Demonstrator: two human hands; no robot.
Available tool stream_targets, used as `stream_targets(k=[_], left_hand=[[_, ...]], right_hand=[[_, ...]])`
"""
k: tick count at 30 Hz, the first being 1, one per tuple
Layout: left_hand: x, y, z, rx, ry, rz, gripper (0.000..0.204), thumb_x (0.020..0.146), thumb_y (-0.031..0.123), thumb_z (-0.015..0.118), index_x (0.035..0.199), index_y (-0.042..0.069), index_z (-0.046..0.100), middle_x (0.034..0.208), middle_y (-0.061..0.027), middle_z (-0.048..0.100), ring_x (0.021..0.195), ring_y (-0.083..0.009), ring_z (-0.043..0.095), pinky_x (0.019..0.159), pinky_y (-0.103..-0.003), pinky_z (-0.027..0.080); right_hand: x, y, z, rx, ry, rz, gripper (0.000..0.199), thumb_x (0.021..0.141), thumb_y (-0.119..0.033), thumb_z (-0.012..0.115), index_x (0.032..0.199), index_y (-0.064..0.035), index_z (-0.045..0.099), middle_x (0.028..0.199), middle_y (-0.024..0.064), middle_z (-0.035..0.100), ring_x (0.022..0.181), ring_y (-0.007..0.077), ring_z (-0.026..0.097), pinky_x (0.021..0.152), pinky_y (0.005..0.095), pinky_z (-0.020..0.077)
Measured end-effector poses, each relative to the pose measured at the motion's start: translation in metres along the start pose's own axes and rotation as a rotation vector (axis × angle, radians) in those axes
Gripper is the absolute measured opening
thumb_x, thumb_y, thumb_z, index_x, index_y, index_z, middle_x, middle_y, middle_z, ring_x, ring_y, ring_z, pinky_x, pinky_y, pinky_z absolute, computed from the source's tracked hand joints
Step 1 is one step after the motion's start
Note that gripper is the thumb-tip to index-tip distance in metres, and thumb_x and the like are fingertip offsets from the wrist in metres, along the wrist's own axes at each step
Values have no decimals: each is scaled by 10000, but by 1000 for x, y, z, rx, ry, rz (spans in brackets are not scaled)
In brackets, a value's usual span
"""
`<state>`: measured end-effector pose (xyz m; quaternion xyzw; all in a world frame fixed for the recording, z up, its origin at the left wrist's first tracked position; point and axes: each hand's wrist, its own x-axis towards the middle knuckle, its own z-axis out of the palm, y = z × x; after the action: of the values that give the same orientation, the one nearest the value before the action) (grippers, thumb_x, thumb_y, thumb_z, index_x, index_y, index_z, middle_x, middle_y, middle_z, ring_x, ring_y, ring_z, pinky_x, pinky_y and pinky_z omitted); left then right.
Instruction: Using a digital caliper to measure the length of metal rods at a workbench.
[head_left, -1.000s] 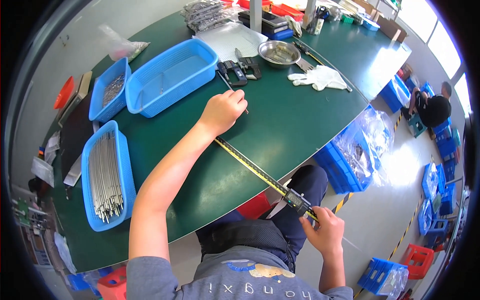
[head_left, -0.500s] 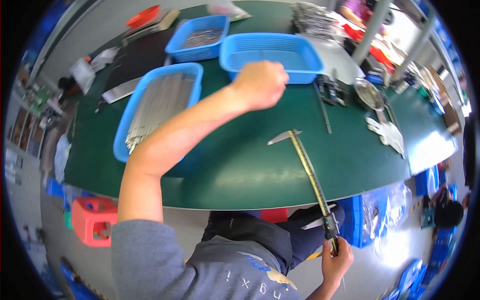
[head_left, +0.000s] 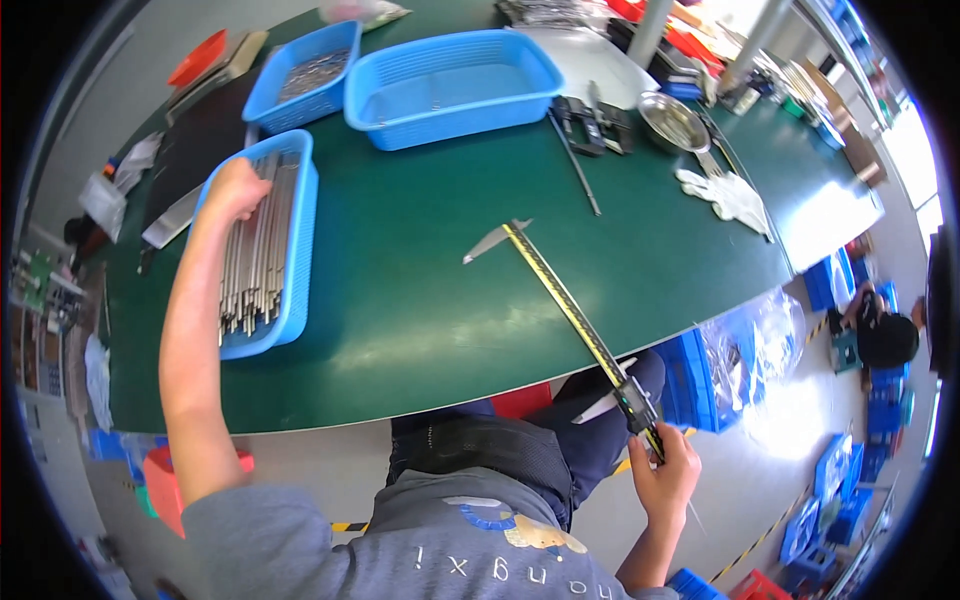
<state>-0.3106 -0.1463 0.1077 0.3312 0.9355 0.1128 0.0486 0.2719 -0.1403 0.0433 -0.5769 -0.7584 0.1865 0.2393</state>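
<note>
My left hand (head_left: 238, 190) reaches into the left blue basket (head_left: 306, 215), its fingers pinched at the upper part of the thin metal rods (head_left: 262, 250). Those rods lie lengthwise in a loose bundle. Exactly how many rods are between the fingers is hidden. At the lower right my right hand (head_left: 665, 478) is closed around the slider end of a long vernier-type caliper (head_left: 562, 292). The caliper's beam slants up and left over the table, its fixed jaw over the green top. Its sliding jaw sits close to my hand, well apart from the fixed one.
A wide blue basket (head_left: 450, 100) stands at the back, beside a smaller blue basket (head_left: 305, 90) with small metal pieces. Right of them lie black clamp-like tools (head_left: 592, 125), a thin rod (head_left: 575, 165), a metal bowl (head_left: 673, 122) and a white glove (head_left: 728, 197).
My left hand has swung from in front of the wide basket leftward, down into the basket of rods. My right hand still holds the caliper; the whole view has shifted.
</note>
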Motion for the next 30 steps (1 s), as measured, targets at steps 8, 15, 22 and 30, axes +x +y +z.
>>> stream_targets(k=[8,15,22,30], left_hand=[[-8,-2,-24,-204,208,282,85,757,71,631,799,-1,647,594,-46,591,550,-127,597,506,-246,461],[-172,162,-26,-314,473,1238,228,739,-81,630,930,44,640,841,-60,614,702,-167,612,629,-241,514],[-225,177,105,-434,327,1866,160,688,134,655,820,44,651,855,-42,586,700,-156,569,605,-274,529],[-215,178,131,-541,369,1786,121,707,140,658,790,54,639,829,-33,572,731,-170,566,728,-374,576]], right_hand=[[0,-1,-1,-16,20,-24,306,695,-222,783,894,-44,633,683,84,599,515,211,570,496,308,451],[-2,5,-2,-14,-3,19,313,703,-198,785,914,-26,631,725,92,628,526,191,587,511,288,468],[-3,-1,-3,-36,-28,7,308,714,-190,779,925,-22,630,723,90,625,537,169,579,515,280,467],[-5,-1,-4,-42,-28,24,308,717,-179,776,925,-10,623,700,84,594,521,159,539,503,274,447]])
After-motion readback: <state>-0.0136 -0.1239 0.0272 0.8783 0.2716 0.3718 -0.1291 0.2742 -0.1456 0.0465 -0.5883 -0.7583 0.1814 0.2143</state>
